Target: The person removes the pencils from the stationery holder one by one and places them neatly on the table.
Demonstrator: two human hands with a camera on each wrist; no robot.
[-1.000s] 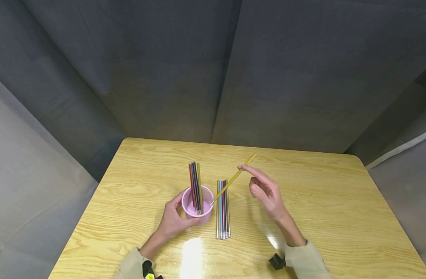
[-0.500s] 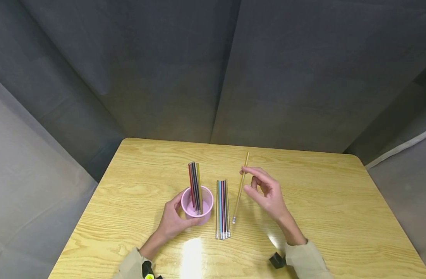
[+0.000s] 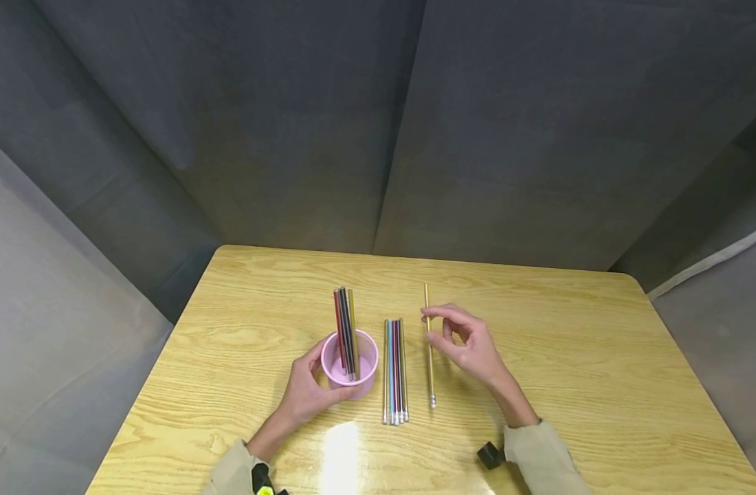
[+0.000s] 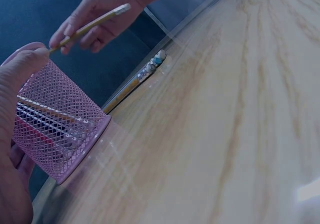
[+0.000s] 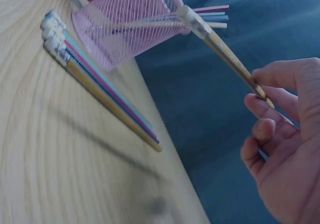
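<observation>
My left hand [image 3: 312,389] holds a pink mesh pencil cup [image 4: 65,109] around its side, upright on the table. Several pencils [image 3: 347,330], red, dark and yellow, lean inside it with their eraser ends down. Between thumb and fingers my right hand [image 3: 473,346] pinches a yellow pencil [image 5: 227,54], its white eraser end pointing toward me. That pencil is held above the table, where its shadow shows in the right wrist view. Just left of it lies a row of several pencils [image 3: 395,371], gold, light blue and dark red, side by side with erasers toward me.
The wooden table [image 3: 601,357] reaches out to both sides, with its far edge against a dark grey curtain [image 3: 508,137]. A lighter grey curtain [image 3: 50,330] hangs along the left. Black wrist devices [image 3: 491,455] sit at both sleeves.
The yellow pencil in my right hand has swung from slanting toward the cup to lying parallel with the row, and its eraser end has moved right and nearer. My left hand and cup stay put.
</observation>
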